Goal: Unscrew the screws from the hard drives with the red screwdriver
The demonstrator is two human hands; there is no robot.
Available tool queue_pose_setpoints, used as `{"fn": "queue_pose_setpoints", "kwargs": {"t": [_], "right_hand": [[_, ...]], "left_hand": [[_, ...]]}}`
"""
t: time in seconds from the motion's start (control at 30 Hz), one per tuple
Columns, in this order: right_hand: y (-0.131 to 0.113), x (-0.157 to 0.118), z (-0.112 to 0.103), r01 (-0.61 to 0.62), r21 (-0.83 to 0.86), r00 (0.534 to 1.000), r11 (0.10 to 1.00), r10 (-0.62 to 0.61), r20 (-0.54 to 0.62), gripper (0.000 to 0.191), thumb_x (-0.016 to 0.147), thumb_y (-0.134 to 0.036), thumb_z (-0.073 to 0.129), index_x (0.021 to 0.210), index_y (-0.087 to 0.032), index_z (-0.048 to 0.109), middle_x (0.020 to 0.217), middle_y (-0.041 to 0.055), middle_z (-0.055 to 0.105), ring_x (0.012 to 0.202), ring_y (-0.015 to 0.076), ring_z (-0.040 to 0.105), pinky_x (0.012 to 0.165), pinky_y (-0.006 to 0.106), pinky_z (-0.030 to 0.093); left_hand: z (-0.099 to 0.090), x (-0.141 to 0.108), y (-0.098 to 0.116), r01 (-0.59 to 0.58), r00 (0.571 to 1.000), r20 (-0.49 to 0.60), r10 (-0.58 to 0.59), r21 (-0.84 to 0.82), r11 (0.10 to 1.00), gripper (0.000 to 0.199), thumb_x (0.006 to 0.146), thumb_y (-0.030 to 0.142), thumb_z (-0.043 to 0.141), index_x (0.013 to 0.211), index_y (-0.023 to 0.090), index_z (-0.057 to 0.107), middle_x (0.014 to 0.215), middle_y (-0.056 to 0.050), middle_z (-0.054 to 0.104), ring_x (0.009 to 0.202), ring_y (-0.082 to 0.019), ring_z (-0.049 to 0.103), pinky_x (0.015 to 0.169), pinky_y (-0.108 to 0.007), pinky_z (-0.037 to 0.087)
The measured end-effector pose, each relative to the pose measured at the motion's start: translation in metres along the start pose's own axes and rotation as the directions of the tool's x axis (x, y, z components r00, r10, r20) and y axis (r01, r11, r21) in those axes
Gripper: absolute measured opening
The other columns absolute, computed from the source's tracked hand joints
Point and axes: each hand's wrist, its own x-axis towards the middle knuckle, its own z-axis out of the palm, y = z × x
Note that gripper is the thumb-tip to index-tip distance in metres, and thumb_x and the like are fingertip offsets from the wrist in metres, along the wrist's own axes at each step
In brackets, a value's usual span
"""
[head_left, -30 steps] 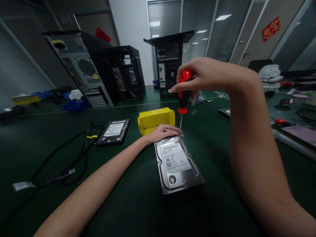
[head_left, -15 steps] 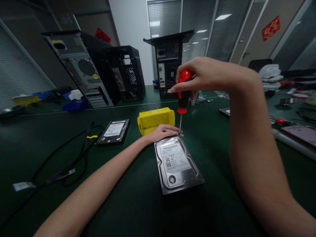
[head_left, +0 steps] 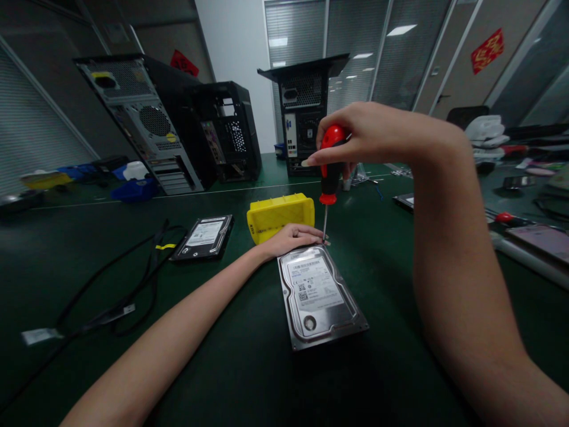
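Note:
A silver hard drive (head_left: 320, 296) with a white label lies flat on the green table (head_left: 240, 367). My right hand (head_left: 344, 139) is wrapped round the handle of a red and black screwdriver (head_left: 329, 187), which stands nearly upright with its tip at the drive's far right corner. My left hand (head_left: 296, 238) rests along the drive's far edge, its fingertips beside the screwdriver tip; the fingers lie close together, and whether they grip the drive is hidden. Just behind the left hand is a yellow plastic bin (head_left: 280, 214).
Left of the bin lies a second hard drive (head_left: 204, 237), beside black cables (head_left: 149, 279). Three computer cases, one (head_left: 155, 124) at the left, stand along the back. Another drive (head_left: 403, 202) and a red-handled tool (head_left: 507, 218) lie to the right.

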Motion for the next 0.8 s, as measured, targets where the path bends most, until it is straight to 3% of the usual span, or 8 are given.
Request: {"fn": "queue_pose_setpoints", "kwargs": {"t": [0.27, 0.57, 0.8], "right_hand": [[0.0017, 0.0009, 0.0022, -0.024, 0.03, 1.0, 0.999, 0.024, -0.012, 0.045, 0.072, -0.06, 0.057, 0.088, -0.018, 0.059, 0.078, 0.0064, 0.066, 0.06, 0.0163, 0.061, 0.052, 0.026, 0.045], [0.0017, 0.0082, 0.003, -0.144, 0.102, 0.988, 0.984, 0.138, 0.065, 0.05, 0.07, -0.061, 0.059, 0.094, -0.017, 0.056, 0.082, 0.0085, 0.066, 0.064, 0.0166, 0.062, 0.049, 0.024, 0.046], [-0.0005, 0.008, 0.0044, -0.052, 0.192, 0.996, 0.98, 0.036, 0.086, 0.043, 0.073, -0.052, 0.062, 0.097, -0.018, 0.052, 0.093, 0.0058, 0.065, 0.062, 0.0138, 0.062, 0.048, 0.023, 0.049]], "left_hand": [[0.0002, -0.0001, 0.0005, -0.001, 1.0, -0.004, 0.001, -0.005, 1.0, 0.032, 0.084, 0.03, 0.061, 0.111, 0.013, 0.063, 0.109, -0.011, 0.068, 0.092, -0.015, 0.064, 0.075, -0.024, 0.047], [0.0008, 0.0005, -0.0008, -0.001, 1.0, -0.009, 0.001, -0.028, 1.0, 0.033, 0.082, 0.031, 0.061, 0.109, 0.012, 0.064, 0.109, -0.012, 0.068, 0.095, -0.017, 0.064, 0.077, -0.027, 0.048], [0.0006, 0.0004, -0.0002, -0.003, 1.0, -0.003, 0.003, -0.031, 1.0, 0.031, 0.083, 0.03, 0.061, 0.109, 0.012, 0.064, 0.109, -0.012, 0.068, 0.096, -0.017, 0.064, 0.078, -0.027, 0.048]]}}
